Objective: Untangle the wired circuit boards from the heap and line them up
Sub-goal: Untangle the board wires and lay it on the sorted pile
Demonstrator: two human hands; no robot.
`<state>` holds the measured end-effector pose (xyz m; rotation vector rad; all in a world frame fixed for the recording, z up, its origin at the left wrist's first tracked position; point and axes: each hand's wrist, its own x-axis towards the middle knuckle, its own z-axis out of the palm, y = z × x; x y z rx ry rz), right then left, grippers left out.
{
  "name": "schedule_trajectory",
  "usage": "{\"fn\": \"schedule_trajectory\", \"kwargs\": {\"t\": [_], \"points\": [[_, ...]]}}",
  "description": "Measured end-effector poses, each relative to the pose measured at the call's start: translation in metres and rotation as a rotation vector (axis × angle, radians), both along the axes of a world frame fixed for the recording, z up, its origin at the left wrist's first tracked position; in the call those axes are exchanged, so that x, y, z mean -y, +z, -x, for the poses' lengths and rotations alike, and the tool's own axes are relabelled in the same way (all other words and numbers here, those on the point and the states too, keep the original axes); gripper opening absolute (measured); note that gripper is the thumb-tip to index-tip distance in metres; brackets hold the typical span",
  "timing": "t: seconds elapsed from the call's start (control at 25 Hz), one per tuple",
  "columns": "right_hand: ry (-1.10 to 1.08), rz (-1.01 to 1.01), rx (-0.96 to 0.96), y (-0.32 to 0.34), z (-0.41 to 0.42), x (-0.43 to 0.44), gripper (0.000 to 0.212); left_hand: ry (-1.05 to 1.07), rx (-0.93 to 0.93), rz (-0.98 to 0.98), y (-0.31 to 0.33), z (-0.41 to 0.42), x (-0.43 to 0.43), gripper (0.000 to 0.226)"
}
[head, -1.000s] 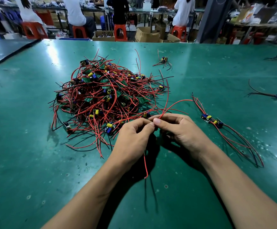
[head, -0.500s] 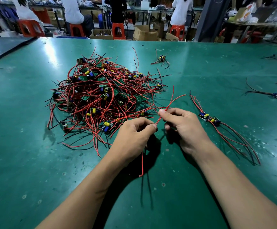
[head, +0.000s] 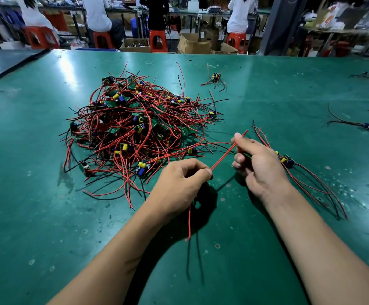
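Note:
A heap of small green circuit boards (head: 135, 130) with tangled red and black wires lies on the green table (head: 25, 194), left of centre. My left hand (head: 179, 186) is curled around one wired board, hidden in the fist; a red wire (head: 189, 225) hangs below it. My right hand (head: 258, 161) pinches two red wires (head: 225, 154) that run taut from my left fist up to its fingertips. Boards with long wires (head: 288, 160) lie side by side just right of my right hand.
A lone wired board (head: 215, 77) lies beyond the heap, and others (head: 367, 125) lie at the far right. The table's far edge borders cardboard boxes (head: 192, 44), red stools and several seated people. A second table (head: 0, 60) stands at the left.
My hands have moved apart. My right hand slid up and to the right along the red wires, pulling them straight, while my left fist stayed in place.

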<state>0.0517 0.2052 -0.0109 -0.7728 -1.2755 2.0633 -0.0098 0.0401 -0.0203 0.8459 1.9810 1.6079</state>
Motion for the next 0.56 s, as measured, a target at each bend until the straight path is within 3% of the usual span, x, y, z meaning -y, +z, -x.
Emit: {"fn": "schedule_trajectory", "kwargs": {"t": [0.24,0.56], "points": [[0.168,0.489,-0.211,0.016,-0.006,0.0,0.025,0.007,0.002,-0.03,-0.002,0.001,0.002,0.016],[0.284,0.598,-0.214,0.018,-0.011,-0.002,0.025,0.019,-0.011,-0.026,-0.003,0.0,0.001,0.014]]}}
